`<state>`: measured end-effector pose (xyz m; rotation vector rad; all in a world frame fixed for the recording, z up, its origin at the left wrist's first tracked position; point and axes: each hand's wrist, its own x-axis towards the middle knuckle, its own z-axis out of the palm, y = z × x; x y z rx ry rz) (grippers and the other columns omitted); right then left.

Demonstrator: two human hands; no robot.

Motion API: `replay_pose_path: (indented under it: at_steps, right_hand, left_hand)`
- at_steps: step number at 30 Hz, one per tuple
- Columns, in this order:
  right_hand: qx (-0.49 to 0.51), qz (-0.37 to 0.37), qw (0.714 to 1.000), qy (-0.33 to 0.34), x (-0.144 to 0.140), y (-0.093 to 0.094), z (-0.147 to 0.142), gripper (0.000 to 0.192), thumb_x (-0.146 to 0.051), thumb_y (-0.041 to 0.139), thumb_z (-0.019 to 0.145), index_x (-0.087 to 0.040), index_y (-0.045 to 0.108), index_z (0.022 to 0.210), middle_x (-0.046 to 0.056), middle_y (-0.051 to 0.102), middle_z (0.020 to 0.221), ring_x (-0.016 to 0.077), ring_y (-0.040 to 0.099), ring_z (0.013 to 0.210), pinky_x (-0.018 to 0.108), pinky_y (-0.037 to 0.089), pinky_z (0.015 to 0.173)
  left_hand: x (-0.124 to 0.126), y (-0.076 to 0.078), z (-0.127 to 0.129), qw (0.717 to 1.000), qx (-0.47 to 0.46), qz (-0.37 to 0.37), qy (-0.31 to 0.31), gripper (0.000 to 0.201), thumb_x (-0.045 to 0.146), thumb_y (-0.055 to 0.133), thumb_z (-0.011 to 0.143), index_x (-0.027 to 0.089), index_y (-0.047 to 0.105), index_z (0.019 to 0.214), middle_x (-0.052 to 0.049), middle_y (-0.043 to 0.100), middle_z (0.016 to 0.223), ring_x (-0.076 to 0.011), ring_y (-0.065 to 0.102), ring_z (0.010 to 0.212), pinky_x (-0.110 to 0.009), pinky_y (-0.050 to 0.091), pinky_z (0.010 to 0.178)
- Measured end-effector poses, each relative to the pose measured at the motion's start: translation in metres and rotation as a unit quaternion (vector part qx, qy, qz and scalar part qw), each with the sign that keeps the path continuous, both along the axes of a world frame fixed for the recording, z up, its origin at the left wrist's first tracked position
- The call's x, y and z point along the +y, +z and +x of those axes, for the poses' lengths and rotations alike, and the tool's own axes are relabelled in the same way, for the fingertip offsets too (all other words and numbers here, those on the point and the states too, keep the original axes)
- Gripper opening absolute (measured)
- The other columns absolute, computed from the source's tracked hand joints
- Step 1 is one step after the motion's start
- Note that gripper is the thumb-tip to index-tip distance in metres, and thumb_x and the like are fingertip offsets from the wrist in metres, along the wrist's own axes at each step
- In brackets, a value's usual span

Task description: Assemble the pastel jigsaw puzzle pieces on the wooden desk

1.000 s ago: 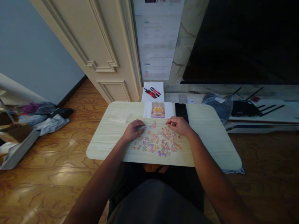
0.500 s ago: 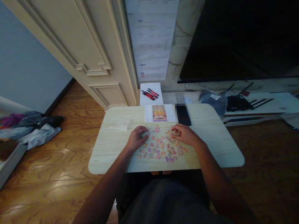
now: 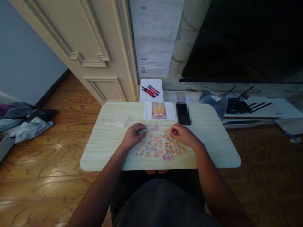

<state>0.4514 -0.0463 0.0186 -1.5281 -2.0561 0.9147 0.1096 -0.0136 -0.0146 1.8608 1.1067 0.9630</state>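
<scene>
Small pastel jigsaw puzzle pieces (image 3: 155, 148) lie spread over the light wooden table (image 3: 99, 148), most densely at the right of the group. On the left side my left hand (image 3: 134, 135) rests with its thumb and curled fingers apart. A purple puzzle piece (image 3: 147, 131) lies by those fingertips. A few pink pieces joined or touching (image 3: 155, 127) sit between the hands, towards the back. My right hand (image 3: 181, 134) is over the right edge of the pieces, its thumb and fingers pinched together. Whatever is between those fingertips is too small to make out.
A printed picture of a yellow figure (image 3: 159, 111) lies at the table's back edge, beside a dark phone (image 3: 184, 117). Clear plastic (image 3: 118, 120) is at the left. Behind stand red-and-black pens (image 3: 151, 91) on a white surface and a black router (image 3: 238, 105).
My right hand's fingers have closed together from a looser, more spread pose. My left hand stays near the same pieces. The whole view has shifted slightly.
</scene>
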Motion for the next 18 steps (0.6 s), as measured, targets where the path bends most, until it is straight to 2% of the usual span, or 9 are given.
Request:
replay_pose_path:
  at_steps: [3,8,11,13,15,18]
  right_hand:
    - [0.037,-0.046,0.998,0.021,0.004,0.002,0.002,0.006,-0.028,0.075,0.096,-0.023,0.071,0.093,0.000,0.072,0.083,0.0188,0.066,0.075,0.031,0.049,0.069]
    - [0.109,-0.069,0.991,0.043,0.023,0.011,0.002,0.017,-0.040,0.077,0.098,-0.023,0.074,0.095,0.003,0.078,0.088,0.0198,0.071,0.079,0.032,0.054,0.071]
    - [0.141,-0.072,0.984,0.087,0.042,0.016,-0.003,0.016,-0.039,0.079,0.096,-0.024,0.074,0.096,0.003,0.078,0.091,0.0200,0.072,0.083,0.033,0.056,0.073]
    - [0.166,-0.100,0.975,0.111,0.055,0.016,-0.009,0.016,-0.038,0.078,0.096,-0.024,0.072,0.097,0.002,0.077,0.090,0.0196,0.073,0.083,0.033,0.057,0.074]
    - [0.168,-0.109,0.970,0.134,0.066,0.014,-0.016,0.012,-0.035,0.078,0.096,-0.024,0.074,0.100,0.001,0.077,0.092,0.0185,0.073,0.083,0.033,0.058,0.076]
    - [0.140,-0.070,0.977,0.146,0.075,0.007,-0.025,0.005,-0.027,0.076,0.095,-0.024,0.077,0.099,0.002,0.078,0.091,0.0170,0.070,0.081,0.031,0.057,0.076]
  left_hand:
    - [-0.001,0.002,0.000,1.000,-0.001,-0.001,0.005,0.017,0.035,0.079,0.093,0.022,0.080,0.105,-0.010,0.080,0.112,-0.0257,0.076,0.108,-0.046,0.061,0.106]
    - [0.004,0.007,-0.001,0.999,0.034,-0.014,-0.003,0.017,0.029,0.078,0.091,0.021,0.081,0.105,-0.010,0.080,0.111,-0.0244,0.076,0.104,-0.045,0.063,0.100]
    - [0.021,0.017,0.004,0.997,0.071,-0.028,-0.032,0.024,0.024,0.078,0.086,0.019,0.082,0.110,-0.008,0.080,0.103,-0.0212,0.073,0.089,-0.038,0.062,0.084]
    - [0.038,0.025,0.013,0.994,0.088,-0.009,-0.069,0.024,0.022,0.078,0.085,0.018,0.083,0.109,-0.007,0.078,0.097,-0.0188,0.070,0.081,-0.035,0.060,0.077]
    - [0.054,0.033,0.024,0.990,0.089,0.019,-0.108,0.022,0.021,0.077,0.086,0.019,0.084,0.107,-0.008,0.078,0.099,-0.0184,0.069,0.081,-0.035,0.059,0.076]
    - [0.072,0.037,0.038,0.986,0.071,0.049,-0.146,0.019,0.021,0.075,0.088,0.021,0.085,0.104,-0.008,0.078,0.100,-0.0193,0.069,0.083,-0.038,0.059,0.081]
